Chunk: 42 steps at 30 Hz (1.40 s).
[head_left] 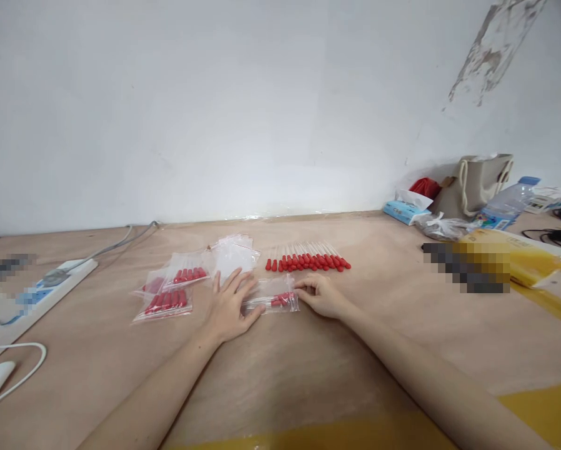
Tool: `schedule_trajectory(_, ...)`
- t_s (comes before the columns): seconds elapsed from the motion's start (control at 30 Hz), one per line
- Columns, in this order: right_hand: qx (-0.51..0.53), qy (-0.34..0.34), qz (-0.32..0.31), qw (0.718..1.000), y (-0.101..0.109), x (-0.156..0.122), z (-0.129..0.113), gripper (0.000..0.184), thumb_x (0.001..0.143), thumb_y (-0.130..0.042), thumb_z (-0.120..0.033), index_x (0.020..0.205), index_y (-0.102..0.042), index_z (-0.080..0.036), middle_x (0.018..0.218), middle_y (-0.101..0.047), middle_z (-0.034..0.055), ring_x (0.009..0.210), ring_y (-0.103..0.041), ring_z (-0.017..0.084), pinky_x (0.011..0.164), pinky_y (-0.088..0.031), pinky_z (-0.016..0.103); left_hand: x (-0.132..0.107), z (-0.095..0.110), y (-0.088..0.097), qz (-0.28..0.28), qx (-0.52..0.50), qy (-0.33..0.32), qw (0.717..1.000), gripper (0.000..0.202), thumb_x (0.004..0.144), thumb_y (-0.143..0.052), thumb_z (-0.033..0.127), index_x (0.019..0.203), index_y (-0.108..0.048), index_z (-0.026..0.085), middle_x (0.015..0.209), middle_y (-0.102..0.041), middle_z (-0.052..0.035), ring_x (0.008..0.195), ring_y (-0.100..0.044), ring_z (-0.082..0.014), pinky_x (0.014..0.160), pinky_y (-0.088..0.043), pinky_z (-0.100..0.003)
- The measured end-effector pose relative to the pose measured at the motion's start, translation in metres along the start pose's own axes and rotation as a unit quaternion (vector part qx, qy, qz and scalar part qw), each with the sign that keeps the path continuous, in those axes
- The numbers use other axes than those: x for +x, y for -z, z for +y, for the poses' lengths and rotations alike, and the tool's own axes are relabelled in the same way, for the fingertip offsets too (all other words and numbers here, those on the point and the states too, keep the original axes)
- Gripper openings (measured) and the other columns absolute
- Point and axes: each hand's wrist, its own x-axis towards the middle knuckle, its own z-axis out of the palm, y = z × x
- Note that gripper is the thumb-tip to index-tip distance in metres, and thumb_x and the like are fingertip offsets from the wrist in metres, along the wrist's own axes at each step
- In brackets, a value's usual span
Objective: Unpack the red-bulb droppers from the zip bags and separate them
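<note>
A yellow strip [308, 434] is running along the table's [308, 369] near edge, under my forearms. I'm pressing my left hand [228, 309] flat, fingers spread wide, over the left end of a clear bag [273, 301] holding red-capped droppers, and the palm is hiding that end. My right hand [320, 295] is pinching the bag's right end, fingers curled. A row [308, 260] of loose droppers is lying just behind. Empty bags [233, 253] and filled bags [168, 303] are sitting to the left, with a power strip [50, 287] beyond. A tote [477, 184], a bottle [510, 203] and tissues [405, 209] are crowding the far right.
</note>
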Motion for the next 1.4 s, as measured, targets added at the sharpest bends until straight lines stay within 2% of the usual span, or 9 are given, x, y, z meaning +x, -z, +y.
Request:
schedule_trajectory(0.17,0.048,0.058,-0.080,0.994,0.001,0.001,0.002,0.023,0.079,-0.053,-0.028,0.097,-0.065,-0.020,0.078,-0.062,0.0028,0.071,-0.053,0.013,0.066,-0.042,0.024,-0.001,0.006,-0.001,-0.036,-0.122,-0.048,0.991,0.038,0.083,-0.046,0.033,0.119,-0.050,0.020,0.121,-0.054,-0.0073,0.113,-0.049,-0.0199,0.095,-0.041,-0.035)
schedule_trajectory(0.23,0.053,0.059,-0.089,0.993,0.000,0.002,0.002,0.024,0.078,-0.055,-0.028,0.098,-0.065,-0.021,0.078,-0.062,0.0022,0.071,-0.053,0.013,0.066,-0.042,0.023,-0.001,0.008,-0.001,-0.047,-0.147,-0.041,0.987,0.040,0.084,-0.045,0.032,0.122,-0.047,0.020,0.120,-0.055,-0.0066,0.109,-0.052,-0.0194,0.093,-0.044,-0.034)
schedule_trajectory(0.37,0.051,0.048,-0.028,0.997,-0.004,0.004,-0.005,0.019,0.078,-0.056,-0.026,0.091,-0.068,-0.019,0.083,-0.063,0.0043,0.076,-0.054,0.014,0.070,-0.042,0.025,-0.001,0.010,-0.002,-0.069,-0.174,-0.028,0.982,0.038,0.084,-0.044,0.033,0.120,-0.049,0.021,0.118,-0.057,-0.0055,0.106,-0.055,-0.0188,0.092,-0.044,-0.033)
schedule_trajectory(0.5,0.039,0.074,-0.069,0.994,-0.006,0.006,-0.014,0.019,0.081,-0.053,-0.028,0.087,-0.069,-0.020,0.083,-0.065,0.0028,0.079,-0.056,0.013,0.076,-0.041,0.026,0.000,0.012,-0.002,-0.081,-0.180,-0.016,0.980,0.038,0.084,-0.044,0.034,0.120,-0.049,0.021,0.118,-0.057,-0.0056,0.106,-0.054,-0.0194,0.092,-0.044,-0.034)
schedule_trajectory(0.63,0.039,0.089,-0.088,0.991,-0.006,0.004,-0.015,0.022,0.072,-0.063,-0.035,0.089,-0.068,-0.021,0.088,-0.066,0.0021,0.088,-0.055,0.016,0.081,-0.040,0.028,0.000,0.013,-0.001,-0.081,-0.184,-0.012,0.979,0.038,0.084,-0.044,0.033,0.119,-0.049,0.021,0.117,-0.057,-0.0047,0.105,-0.054,-0.0184,0.091,-0.044,-0.033)
schedule_trajectory(0.93,0.197,-0.055,-0.079,0.976,-0.004,0.001,-0.009,0.022,0.068,-0.064,-0.033,0.083,-0.069,-0.016,0.074,-0.066,0.0018,0.064,-0.058,0.013,0.059,-0.046,0.024,0.000,0.012,0.000,-0.084,-0.174,-0.017,0.981,0.039,0.084,-0.045,0.034,0.121,-0.048,0.022,0.119,-0.056,-0.0048,0.106,-0.054,-0.0189,0.091,-0.044,-0.033)
schedule_trajectory(1.1,0.345,-0.201,-0.046,0.916,0.010,0.005,0.002,0.021,0.059,-0.071,-0.027,0.074,-0.066,-0.014,0.069,-0.066,0.0027,0.061,-0.061,0.012,0.060,-0.051,0.025,0.000,0.013,0.002,-0.088,-0.173,-0.019,0.981,0.040,0.084,-0.044,0.034,0.121,-0.047,0.022,0.120,-0.055,-0.0051,0.108,-0.052,-0.0194,0.093,-0.042,-0.034)
schedule_trajectory(1.23,0.454,-0.239,-0.010,0.858,0.021,0.003,0.017,0.019,0.058,-0.072,-0.019,0.075,-0.065,-0.014,0.085,-0.067,0.0054,0.075,-0.064,0.013,0.070,-0.053,0.025,0.001,0.013,0.002,-0.094,-0.171,-0.011,0.981,0.040,0.084,-0.045,0.035,0.120,-0.048,0.021,0.120,-0.055,-0.0054,0.108,-0.052,-0.0198,0.093,-0.043,-0.034)
schedule_trajectory(1.4,0.465,-0.298,0.002,0.834,0.044,-0.003,0.026,0.020,0.058,-0.074,-0.020,0.074,-0.064,-0.014,0.080,-0.068,0.0068,0.073,-0.065,0.014,0.069,-0.054,0.025,0.000,0.012,0.001,-0.091,-0.180,-0.014,0.979,0.040,0.083,-0.044,0.035,0.122,-0.048,0.022,0.121,-0.055,-0.0048,0.108,-0.053,-0.0202,0.093,-0.043,-0.035)
